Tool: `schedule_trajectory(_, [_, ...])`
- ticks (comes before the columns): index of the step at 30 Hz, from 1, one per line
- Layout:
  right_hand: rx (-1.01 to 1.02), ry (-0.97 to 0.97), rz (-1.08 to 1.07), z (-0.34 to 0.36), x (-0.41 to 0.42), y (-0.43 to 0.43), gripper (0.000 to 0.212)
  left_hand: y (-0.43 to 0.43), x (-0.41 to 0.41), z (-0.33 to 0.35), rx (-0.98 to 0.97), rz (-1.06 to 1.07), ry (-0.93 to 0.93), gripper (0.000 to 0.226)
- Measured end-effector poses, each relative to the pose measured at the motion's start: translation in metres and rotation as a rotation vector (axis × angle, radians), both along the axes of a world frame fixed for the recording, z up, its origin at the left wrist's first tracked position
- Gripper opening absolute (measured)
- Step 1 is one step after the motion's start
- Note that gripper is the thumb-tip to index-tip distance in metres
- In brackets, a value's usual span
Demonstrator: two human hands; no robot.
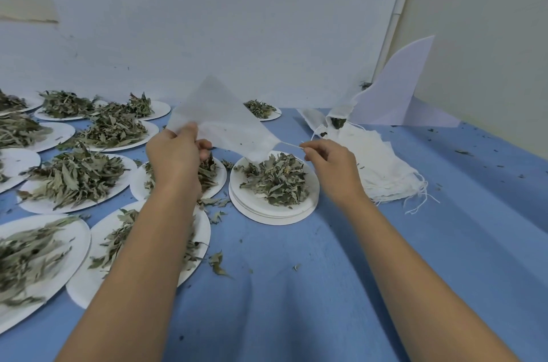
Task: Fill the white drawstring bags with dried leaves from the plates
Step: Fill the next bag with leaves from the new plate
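Observation:
A flat white drawstring bag (221,118) hangs in the air over the plates. My left hand (175,154) pinches its left edge. My right hand (329,160) pinches the bag's thin drawstring (292,146), pulled taut to the right. Below the bag, a stack of white plates (272,213) carries a heap of dried leaves (275,178). Another leaf-covered plate (139,181) lies partly hidden under my left wrist.
Several more white plates with dried leaves (74,181) cover the left of the blue tablecloth (296,287). A pile of white bags (382,163) lies at the right, one with leaves in it (336,121). A white sheet (397,89) leans on the wall. Loose leaf crumbs (218,264) are scattered about.

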State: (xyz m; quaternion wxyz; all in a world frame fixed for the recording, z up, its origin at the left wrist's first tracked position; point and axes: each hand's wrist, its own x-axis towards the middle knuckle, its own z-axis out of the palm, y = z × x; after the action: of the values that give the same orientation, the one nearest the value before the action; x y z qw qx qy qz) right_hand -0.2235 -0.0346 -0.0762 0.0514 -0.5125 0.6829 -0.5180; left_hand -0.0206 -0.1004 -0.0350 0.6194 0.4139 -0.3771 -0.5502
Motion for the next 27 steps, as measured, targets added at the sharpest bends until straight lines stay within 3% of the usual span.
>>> schedule_trajectory(6, [0.009, -0.04, -0.309, -0.009, -0.015, 0.002, 0.023, -0.003, 0.001, -0.005, 0.013, 0.063, 0.013, 0.024])
schedule_trajectory(11, [-0.106, -0.069, -0.232, 0.003, 0.004, 0.003, 0.02, 0.0, -0.004, -0.006, 0.072, 0.076, 0.149, 0.021])
schedule_trajectory(16, [0.064, -0.689, 0.212, 0.027, 0.029, -0.001, 0.022, 0.007, -0.02, -0.009, 0.112, -0.023, 0.157, 0.022])
schedule_trajectory(20, [0.009, -0.856, 0.259, 0.031, 0.032, -0.001, 0.009, 0.007, -0.022, -0.011, 0.137, -0.089, 0.1, 0.011])
schedule_trajectory(21, [-0.021, -0.895, 0.247, 0.031, 0.031, -0.001, 0.008, 0.009, -0.023, -0.011, 0.122, -0.085, 0.066, 0.006])
schedule_trajectory(23, [-0.074, -0.977, 0.232, 0.032, 0.029, 0.0, 0.005, 0.011, -0.026, -0.014, 0.009, 0.004, -0.065, 0.036])
schedule_trajectory(24, [-0.09, -1.004, 0.232, 0.032, 0.03, -0.001, 0.004, 0.014, -0.027, -0.013, -0.092, 0.054, -0.148, 0.037])
schedule_trajectory(27, [-0.076, -1.003, 0.23, 0.031, 0.037, -0.004, 0.005, 0.028, -0.036, -0.006, -0.385, -0.039, -0.402, 0.011])
